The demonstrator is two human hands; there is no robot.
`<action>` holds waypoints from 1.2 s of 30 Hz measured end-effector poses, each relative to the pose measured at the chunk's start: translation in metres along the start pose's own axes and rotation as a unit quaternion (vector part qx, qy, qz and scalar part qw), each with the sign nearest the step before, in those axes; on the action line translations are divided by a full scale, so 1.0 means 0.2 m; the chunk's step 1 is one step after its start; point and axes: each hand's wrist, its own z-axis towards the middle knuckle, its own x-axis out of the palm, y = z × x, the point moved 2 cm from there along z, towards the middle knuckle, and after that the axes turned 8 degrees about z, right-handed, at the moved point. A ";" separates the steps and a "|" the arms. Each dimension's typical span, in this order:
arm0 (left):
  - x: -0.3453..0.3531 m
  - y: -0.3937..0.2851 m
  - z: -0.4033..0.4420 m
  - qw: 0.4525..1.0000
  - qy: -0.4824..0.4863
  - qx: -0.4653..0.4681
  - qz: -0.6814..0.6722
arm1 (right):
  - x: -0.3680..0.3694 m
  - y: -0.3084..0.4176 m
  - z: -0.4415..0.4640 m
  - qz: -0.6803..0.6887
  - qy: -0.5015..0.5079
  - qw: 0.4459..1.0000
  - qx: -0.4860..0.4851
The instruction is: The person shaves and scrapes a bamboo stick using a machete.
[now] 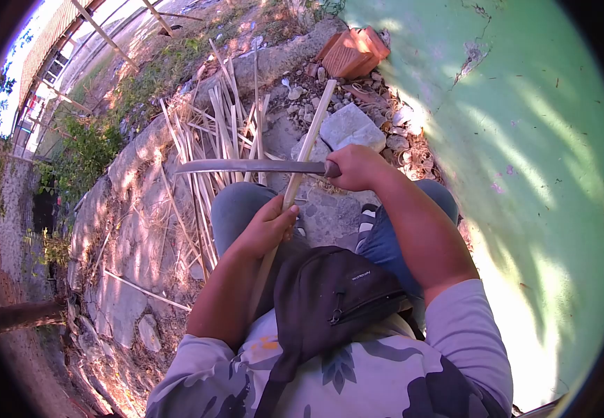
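My right hand (pixel 359 168) is closed round the handle of a machete (pixel 239 166), whose long blade points left. A pale bamboo strip (pixel 317 118) slants up and away between my knees, and my left hand (pixel 272 224) grips it below the blade. The blade lies across the strip just above my left fingers; whether it has cut into the strip I cannot tell. The strip's lower end passes under my left forearm. Beyond my left knee, a pile of similar bamboo strips (pixel 226 129) lies on the ground.
A green wall (pixel 518 153) rises close on my right. Ahead lie a pale stone block (pixel 353 128), rubble and stacked orange tiles (pixel 354 53). A black bag (pixel 330 292) rests on my lap. Cracked concrete (pixel 124 306) extends left, with a single thin strip (pixel 147 290) on it.
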 end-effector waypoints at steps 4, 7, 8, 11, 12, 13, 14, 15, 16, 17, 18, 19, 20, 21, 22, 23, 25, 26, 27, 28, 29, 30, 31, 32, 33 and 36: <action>0.01 -0.02 -0.02 1.000 -0.006 -0.011 0.015 | -0.02 0.01 -0.01 -0.030 -0.033 0.998 -0.034; 0.00 -0.01 -0.01 1.000 -0.004 -0.003 0.015 | -0.02 0.00 0.00 -0.031 -0.037 0.998 -0.029; 0.00 -0.01 -0.01 1.000 -0.006 -0.007 0.005 | -0.03 0.00 0.01 -0.037 -0.036 0.998 -0.028; -0.02 -0.04 -0.03 0.998 0.005 -0.045 -0.051 | -0.05 0.04 0.00 -0.076 -0.079 0.993 -0.054; -0.02 -0.05 -0.05 0.995 0.012 -0.063 -0.074 | -0.06 0.07 -0.02 -0.083 -0.081 0.992 -0.054; -0.02 -0.06 -0.06 0.994 0.018 -0.074 -0.085 | -0.09 0.09 -0.03 -0.089 -0.083 0.991 -0.055; -0.02 -0.07 -0.07 0.992 0.022 -0.084 -0.096 | -0.10 0.11 -0.04 -0.097 -0.086 0.990 -0.057; -0.02 -0.08 -0.09 0.989 0.024 -0.092 -0.109 | -0.11 0.12 -0.05 -0.091 -0.092 0.989 -0.066; -0.01 -0.10 -0.11 0.990 0.023 -0.094 -0.105 | -0.11 0.12 -0.06 -0.086 -0.098 0.989 -0.074; -0.01 -0.12 -0.13 0.990 0.022 -0.095 -0.101 | -0.11 0.13 -0.07 -0.082 -0.103 0.988 -0.082; 0.01 -0.13 -0.15 0.990 0.022 -0.097 -0.098 | -0.13 0.16 -0.08 -0.083 -0.105 0.988 -0.078; 0.01 -0.15 -0.18 0.991 0.016 -0.095 -0.095 | -0.13 0.17 -0.08 -0.078 -0.108 0.987 -0.085; 0.02 -0.16 -0.21 0.991 0.012 -0.093 -0.092 | -0.12 0.17 -0.08 -0.073 -0.111 0.987 -0.090; 0.03 -0.16 -0.24 0.992 0.008 -0.093 -0.090 | -0.12 0.17 -0.08 -0.069 -0.114 0.987 -0.095; 0.04 -0.16 -0.26 0.991 -0.007 -0.093 -0.093 | -0.13 0.17 -0.08 -0.059 -0.115 0.986 -0.104; 0.05 -0.16 -0.30 0.991 -0.022 -0.094 -0.095 | -0.12 0.17 -0.08 -0.048 -0.117 0.986 -0.112; 0.05 -0.14 -0.36 0.989 -0.043 -0.098 -0.103 | -0.12 0.18 -0.08 -0.032 -0.117 0.985 -0.124; 0.05 -0.14 -0.38 0.988 -0.048 -0.100 -0.109 | -0.13 0.18 -0.09 -0.028 -0.118 0.984 -0.128; 0.05 -0.13 -0.39 0.987 -0.053 -0.101 -0.115 | -0.13 0.19 -0.09 -0.025 -0.120 0.984 -0.131; 0.05 -0.12 -0.40 0.987 -0.052 -0.091 -0.118 | -0.14 0.19 -0.09 -0.020 -0.122 0.983 -0.135; 0.04 -0.10 -0.40 0.988 -0.049 -0.081 -0.120 | -0.14 0.20 -0.10 -0.014 -0.126 0.982 -0.138; 0.04 -0.10 -0.40 0.989 -0.045 -0.071 -0.122 | -0.15 0.20 -0.11 -0.008 -0.131 0.981 -0.140; 0.04 -0.11 -0.40 0.985 -0.042 -0.073 -0.150 | -0.15 0.20 -0.12 -0.007 -0.133 0.981 -0.143; 0.03 -0.13 -0.40 0.981 -0.037 -0.075 -0.177 | -0.15 0.20 -0.12 -0.005 -0.135 0.980 -0.144; 0.04 -0.14 -0.40 0.975 -0.032 -0.079 -0.205 | -0.15 0.20 -0.13 -0.004 -0.138 0.980 -0.144; 0.03 -0.14 -0.40 0.961 0.013 -0.078 -0.265 | -0.16 0.21 -0.16 -0.011 -0.143 0.978 -0.150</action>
